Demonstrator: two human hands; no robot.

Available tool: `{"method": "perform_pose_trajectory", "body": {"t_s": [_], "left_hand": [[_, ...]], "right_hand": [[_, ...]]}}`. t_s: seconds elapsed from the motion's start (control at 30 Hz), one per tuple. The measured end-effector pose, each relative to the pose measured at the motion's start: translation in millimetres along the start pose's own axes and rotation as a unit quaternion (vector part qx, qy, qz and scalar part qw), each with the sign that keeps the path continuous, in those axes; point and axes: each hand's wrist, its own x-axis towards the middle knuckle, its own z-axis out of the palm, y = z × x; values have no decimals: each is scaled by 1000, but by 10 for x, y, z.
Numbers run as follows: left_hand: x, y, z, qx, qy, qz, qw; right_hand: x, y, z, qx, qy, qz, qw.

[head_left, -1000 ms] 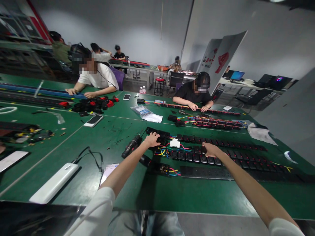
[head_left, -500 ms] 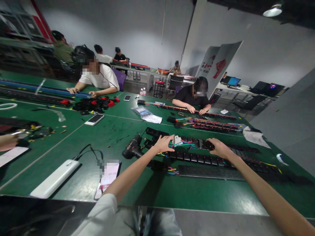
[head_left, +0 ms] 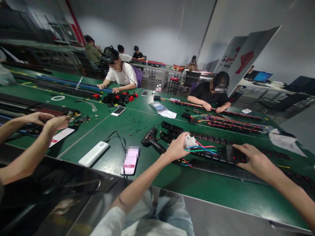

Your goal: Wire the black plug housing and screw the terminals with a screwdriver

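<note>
My left hand (head_left: 177,146) is closed around a white block (head_left: 190,142) at its fingertips. Red, green and blue wires (head_left: 205,149) run from that block to a black socket strip (head_left: 228,154). The near end of this strip is gripped between the thumb and fingers of my right hand (head_left: 254,157). The strip seems to be held above the table, over other dark strips. Just left of my left hand lies a black cordless drill (head_left: 150,137). Below the wires, a long flat black strip (head_left: 211,168) rests on the green table.
A phone (head_left: 130,160) and a white power bank (head_left: 94,153) lie near the table's front edge. To the left, a co-worker's hands (head_left: 52,123) handle small parts. Bundles of wired strips (head_left: 221,123) lie beyond my hands. Two people sit across the table.
The camera view has swung left, so the scene sits further right. Both hands have come nearer, bringing up the white block and the strip. A co-worker's hands now show fully at left.
</note>
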Motion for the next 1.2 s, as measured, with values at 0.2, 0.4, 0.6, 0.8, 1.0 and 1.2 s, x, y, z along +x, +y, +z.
{"method": "perform_pose_trajectory", "body": {"t_s": [0.2, 0.4, 0.6, 0.8, 1.0, 1.2], "left_hand": [[-620, 36, -292, 149, -70, -48, 985], [-1151, -357, -164, 239, -97, -113, 960], [-1467, -710, 169, 271, -110, -166, 942], [-1547, -863, 295, 265, -98, -166, 945], [-1589, -889, 230, 234, -109, -120, 959], [-1568, -899, 209, 201, -91, -116, 968]], "right_hand": [[-197, -549, 227, 12, -44, -14, 999], [-152, -985, 806, -19, -76, -34, 996], [-168, -1186, 1366, -2, -94, -53, 994], [-313, -829, 1471, 23, -86, -69, 994], [-633, 338, 1431, -81, -160, 25, 983], [-660, 672, 1279, -111, -185, -6, 977]]}}
